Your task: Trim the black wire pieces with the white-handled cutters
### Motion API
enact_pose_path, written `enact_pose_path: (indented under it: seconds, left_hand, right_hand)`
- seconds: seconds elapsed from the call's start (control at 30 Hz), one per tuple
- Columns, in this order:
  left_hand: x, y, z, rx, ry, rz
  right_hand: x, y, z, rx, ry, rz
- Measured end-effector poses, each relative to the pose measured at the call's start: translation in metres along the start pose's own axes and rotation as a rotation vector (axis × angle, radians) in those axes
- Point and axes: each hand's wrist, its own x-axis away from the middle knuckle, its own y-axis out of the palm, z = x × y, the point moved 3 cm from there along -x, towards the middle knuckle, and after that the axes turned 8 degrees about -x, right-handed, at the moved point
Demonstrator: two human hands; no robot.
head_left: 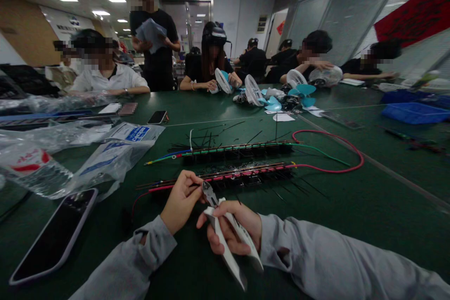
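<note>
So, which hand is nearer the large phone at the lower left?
Left. The left hand is to the right of the phone, apart from it; the right hand is farther right, gripping the white-handled pliers.

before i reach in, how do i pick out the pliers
Over the near part of the green table, find two gray sleeves. The right hand holds the pliers; long white handles set them apart from the dark wired strips beyond.
</note>
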Motion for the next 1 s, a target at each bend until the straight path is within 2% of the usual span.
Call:
enact_pose_path:
  seconds: [0.57,0.87,1.0]
  left_hand:
    - [-0.0013,0.0000,0.0007,0.004,0.003,0.010]
    - [-0.0006,-0.0018,-0.0006,-0.017,0.036,0.022]
    - [-0.0001,-0.0018,-0.0021,-0.009,0.027,0.047]
  right_hand:
    - [0.0014,0.0069,0.0012,-0.026,0.004,0.049]
    - [-0.0012,0.0021,-0.0003,-0.060,-0.041,-0.009]
    - [-0.0017,-0.0006,0.0011,-0.054,-0.004,-0.073]
